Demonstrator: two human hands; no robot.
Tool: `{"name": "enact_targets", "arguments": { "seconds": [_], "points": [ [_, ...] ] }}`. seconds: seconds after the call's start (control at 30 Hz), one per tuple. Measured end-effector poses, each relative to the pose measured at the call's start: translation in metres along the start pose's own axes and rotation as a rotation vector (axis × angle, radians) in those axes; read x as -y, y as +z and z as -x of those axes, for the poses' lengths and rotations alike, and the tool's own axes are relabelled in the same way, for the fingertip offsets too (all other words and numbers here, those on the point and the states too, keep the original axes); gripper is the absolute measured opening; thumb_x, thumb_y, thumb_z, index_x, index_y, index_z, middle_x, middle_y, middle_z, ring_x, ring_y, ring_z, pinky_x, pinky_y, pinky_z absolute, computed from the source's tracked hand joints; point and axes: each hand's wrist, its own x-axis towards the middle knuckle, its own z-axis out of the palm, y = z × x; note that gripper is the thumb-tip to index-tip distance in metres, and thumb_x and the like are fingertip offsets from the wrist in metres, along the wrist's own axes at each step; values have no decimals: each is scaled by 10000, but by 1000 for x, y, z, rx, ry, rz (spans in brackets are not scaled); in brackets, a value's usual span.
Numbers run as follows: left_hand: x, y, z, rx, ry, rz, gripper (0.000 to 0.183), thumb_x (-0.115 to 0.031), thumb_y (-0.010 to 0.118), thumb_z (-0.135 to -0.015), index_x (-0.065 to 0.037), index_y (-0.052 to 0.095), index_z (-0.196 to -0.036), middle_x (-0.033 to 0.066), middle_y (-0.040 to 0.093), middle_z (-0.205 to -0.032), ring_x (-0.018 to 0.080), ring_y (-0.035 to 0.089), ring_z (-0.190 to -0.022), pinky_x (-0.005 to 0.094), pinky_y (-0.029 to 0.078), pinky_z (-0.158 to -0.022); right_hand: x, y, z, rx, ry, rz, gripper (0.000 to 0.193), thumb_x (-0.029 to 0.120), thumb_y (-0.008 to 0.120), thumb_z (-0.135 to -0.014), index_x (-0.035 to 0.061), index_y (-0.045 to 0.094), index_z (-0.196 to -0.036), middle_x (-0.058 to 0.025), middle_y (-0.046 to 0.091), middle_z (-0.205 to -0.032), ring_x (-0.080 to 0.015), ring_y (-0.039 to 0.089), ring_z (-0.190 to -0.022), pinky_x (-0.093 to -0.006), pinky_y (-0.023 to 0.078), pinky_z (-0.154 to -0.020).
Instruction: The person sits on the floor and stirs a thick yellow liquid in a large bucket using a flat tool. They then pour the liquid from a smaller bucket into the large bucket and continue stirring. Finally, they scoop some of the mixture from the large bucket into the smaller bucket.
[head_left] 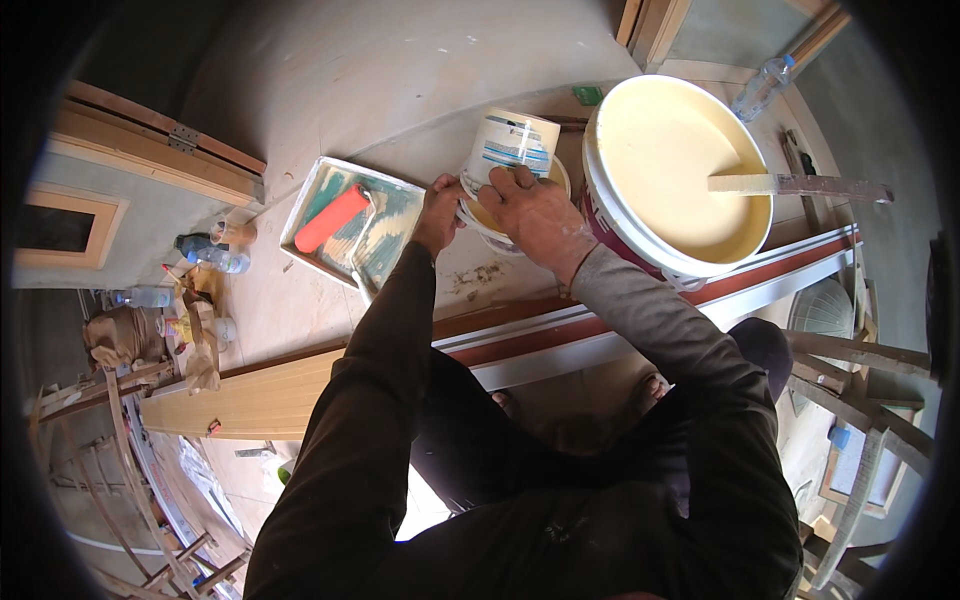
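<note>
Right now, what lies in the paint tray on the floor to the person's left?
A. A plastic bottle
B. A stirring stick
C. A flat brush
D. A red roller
D: a red roller lies across the paint tray; the stirring stick rests in the big bucket of cream paint, and plastic bottles lie outside the tray.

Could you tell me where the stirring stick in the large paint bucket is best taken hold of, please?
Take the stirring stick by its bare outer end, which juts past the rim of the large paint bucket on the person's right. Come from that side and above: the stick lies nearly flat across the rim, and its inner end sits in the cream paint, so it is probably wet.
</note>
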Motion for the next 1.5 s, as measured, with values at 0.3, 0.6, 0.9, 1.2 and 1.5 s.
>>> {"name": "enact_targets", "arguments": {
  "seconds": [0.3,0.6,0.9,1.2,1.5],
  "points": [
    [-3,-35,-27,272,-125,27,213,-368,564,-901,-156,576,-883,32,610,-875,162,578,-688,324,468,-525,-3,5,9,34,40,34,220,111,642,-777,88,598,-991,-63,558,-993,-240,637,-944,-346,586,-681],
    [-99,-58,18,-96,7,-799,480,-436,536,-960,-104,555,-1305,118,536,-1348,353,653,-1056,403,616,-782,-12,1,8,78,-22,73,251,59,642,-786,84,622,-1035,-67,607,-1057,-243,667,-966,-348,609,-663],
    [-192,-44,89,-662,533,-1199,457,-381,598,-916,16,677,-1131,142,731,-988,243,741,-802,318,585,-706,-13,3,-2,89,-72,120,265,63,642,-787,87,636,-1050,-57,616,-1051,-250,678,-952,-359,597,-667],
    [-203,-45,98,-659,411,-973,448,-357,610,-896,2,687,-1153,135,724,-972,224,743,-765,304,595,-726,-17,-7,1,102,-31,122,269,61,632,-791,86,637,-1058,-63,625,-1042,-261,689,-941,-377,590,-709],
    [-199,-100,81,-353,558,-650,367,-218,583,-947,20,664,-1216,70,615,-1121,165,603,-946,361,610,-837,-20,-10,-10,16,-40,3,219,93,607,-849,58,644,-1063,-124,663,-990,-288,683,-881,-391,567,-717]
  ]
}}
